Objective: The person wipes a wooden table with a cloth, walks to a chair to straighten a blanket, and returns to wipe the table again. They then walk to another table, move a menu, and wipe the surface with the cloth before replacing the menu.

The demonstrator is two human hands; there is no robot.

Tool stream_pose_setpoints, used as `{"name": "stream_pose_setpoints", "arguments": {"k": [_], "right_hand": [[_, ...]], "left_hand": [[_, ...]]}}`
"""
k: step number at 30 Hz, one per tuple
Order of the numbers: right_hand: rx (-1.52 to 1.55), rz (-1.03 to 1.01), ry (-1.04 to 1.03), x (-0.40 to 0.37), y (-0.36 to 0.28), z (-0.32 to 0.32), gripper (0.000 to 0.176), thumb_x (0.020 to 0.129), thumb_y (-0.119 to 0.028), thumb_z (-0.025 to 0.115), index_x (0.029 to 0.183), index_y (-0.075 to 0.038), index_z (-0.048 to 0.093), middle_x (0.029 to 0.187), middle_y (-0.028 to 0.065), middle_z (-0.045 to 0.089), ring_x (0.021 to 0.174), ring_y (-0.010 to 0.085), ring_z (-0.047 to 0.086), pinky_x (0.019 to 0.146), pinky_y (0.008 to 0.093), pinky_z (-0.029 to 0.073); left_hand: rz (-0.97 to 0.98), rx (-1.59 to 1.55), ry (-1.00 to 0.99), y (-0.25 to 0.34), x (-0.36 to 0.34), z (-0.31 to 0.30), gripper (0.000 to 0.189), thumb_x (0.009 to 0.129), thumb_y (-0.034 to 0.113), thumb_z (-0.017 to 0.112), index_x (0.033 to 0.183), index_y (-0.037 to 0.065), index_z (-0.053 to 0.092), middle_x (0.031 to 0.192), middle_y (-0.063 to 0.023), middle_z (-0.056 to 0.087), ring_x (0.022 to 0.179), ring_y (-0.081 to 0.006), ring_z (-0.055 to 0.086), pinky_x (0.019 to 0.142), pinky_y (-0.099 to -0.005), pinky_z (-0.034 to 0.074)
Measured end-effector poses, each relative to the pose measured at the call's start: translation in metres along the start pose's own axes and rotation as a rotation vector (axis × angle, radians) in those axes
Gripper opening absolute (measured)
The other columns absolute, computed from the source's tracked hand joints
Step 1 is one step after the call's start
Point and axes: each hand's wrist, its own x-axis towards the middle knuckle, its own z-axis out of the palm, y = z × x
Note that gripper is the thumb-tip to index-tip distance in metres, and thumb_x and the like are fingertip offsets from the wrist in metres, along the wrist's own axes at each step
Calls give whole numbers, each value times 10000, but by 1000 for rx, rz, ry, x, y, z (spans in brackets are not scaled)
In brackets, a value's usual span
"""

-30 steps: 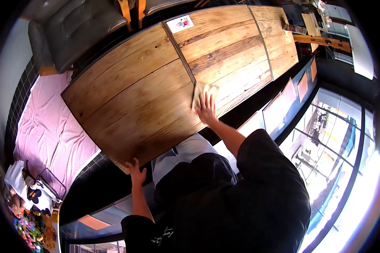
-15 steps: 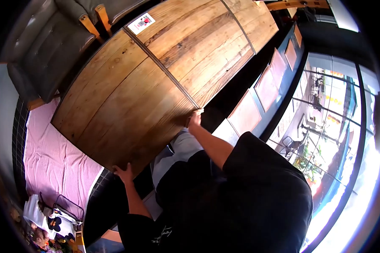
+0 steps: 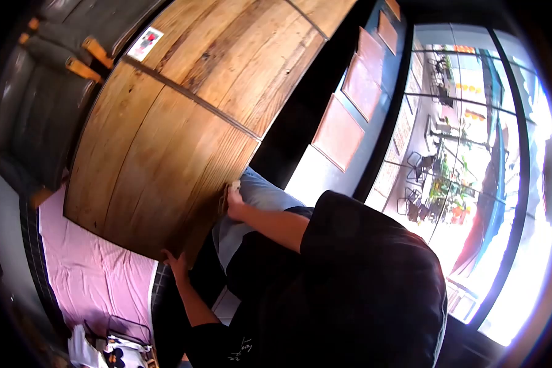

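A wooden plank table (image 3: 165, 141) with dark metal strips across it fills the upper left and middle. My left hand (image 3: 176, 265) rests against its near end by the corner, thumb and fingers spread apart. On the long side nearest my body, my right hand (image 3: 234, 203) is closed at the table edge. A small pale thing shows at its fingertips; I cannot make out what it is. A white printed card (image 3: 145, 43) lies on the far side of the tabletop.
Dark padded chairs (image 3: 49, 116) stand beyond the table. A pink striped cloth (image 3: 98, 270) covers a surface at the left, with a white bag (image 3: 116, 352) below it. Several pinkish panels (image 3: 338, 132) line the right, before a large window (image 3: 454, 153).
My right hand has slid along the table's side edge, away from the metal strip and towards the near corner. My left hand stays by the corner. The view has shifted.
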Motion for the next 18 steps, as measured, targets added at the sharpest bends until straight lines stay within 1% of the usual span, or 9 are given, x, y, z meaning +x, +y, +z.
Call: {"name": "stream_pose_setpoints", "arguments": {"k": [2, 4, 7, 8, 10, 13, 15, 17, 18], "right_hand": [[149, -129, 23, 26, -57, -3, 776, 962, -619, 480, 1562, -200, 225, 1457, 72, 475, 1270, 258, 483, 1005, 444, 445], [-8, -383, 109, 140, -87, -18, 697, 983, -587, 469, 1521, -193, 268, 1349, 98, 550, 1195, 263, 525, 949, 465, 470], [-193, -1051, 484, 318, -151, -18, 336, 1067, -270, 418, 1338, -110, 299, 1153, 96, 482, 1002, 224, 480, 885, 387, 457], [-85, -786, 348, 297, -203, -48, 550, 986, -477, 475, 1379, -92, 502, 1351, 203, 464, 1178, 323, 478, 909, 571, 428], [-332, -843, 417, 281, -275, -50, 520, 1020, -451, 473, 1395, -103, 380, 1420, 195, 431, 1231, 352, 482, 987, 535, 420], [-78, -690, 331, 178, -374, -57, 479, 1039, -431, 468, 1368, -95, 380, 1397, 199, 477, 1257, 357, 509, 1015, 487, 437], [-173, -726, 356, 200, -425, -75, 465, 1031, -427, 489, 1352, -109, 381, 1244, 186, 580, 1117, 332, 589, 915, 463, 496], [-157, -752, 270, 203, -463, -89, 467, 1008, -429, 531, 1295, -77, 422, 1003, 138, 615, 838, 270, 606, 662, 449, 503], [-163, -727, 284, 205, -465, -87, 468, 1005, -434, 533, 1289, -76, 433, 1018, 140, 612, 860, 270, 605, 687, 451, 503]], "left_hand": [[-25, 40, 15, -2, 7, 0, 1059, 861, 265, 691, 1601, 171, -61, 1530, -468, -93, 1462, -489, 229, 1171, -424, 290], [-16, 23, 21, -2, 8, 3, 1065, 857, 267, 692, 1601, 168, -64, 1540, -458, -73, 1461, -487, 231, 1171, -425, 288], [62, -23, 24, -15, 6, -2, 1017, 848, 277, 691, 1604, 149, 23, 1559, -424, 27, 1446, -489, 258, 1174, -434, 288], [104, -39, 22, -21, 10, -4, 994, 844, 282, 689, 1606, 140, 67, 1566, -410, 73, 1439, -491, 271, 1175, -439, 288], [55, 63, 117, -30, 21, 7, 861, 850, 325, 681, 1561, 49, 283, 1541, -352, 281, 1391, -479, 349, 1164, -460, 307], [292, 1143, -319, -11, 33, 21, 710, 905, 314, 634, 1486, -19, 400, 1496, -307, 394, 1365, -449, 395, 1151, -466, 323], [370, 353, -83, -7, 3, 58, 563, 960, 276, 581, 1421, -33, 483, 1430, -275, 493, 1312, -416, 472, 1128, -463, 352], [661, 595, -39, -2, -10, 84, 521, 991, 214, 539, 1436, -44, 457, 1420, -270, 510, 1293, -377, 513, 1124, -440, 365], [437, 396, -137, 40, -27, 104, 512, 985, 211, 545, 1432, -28, 471, 1425, -250, 515, 1294, -359, 520, 1113, -423, 378]]}}
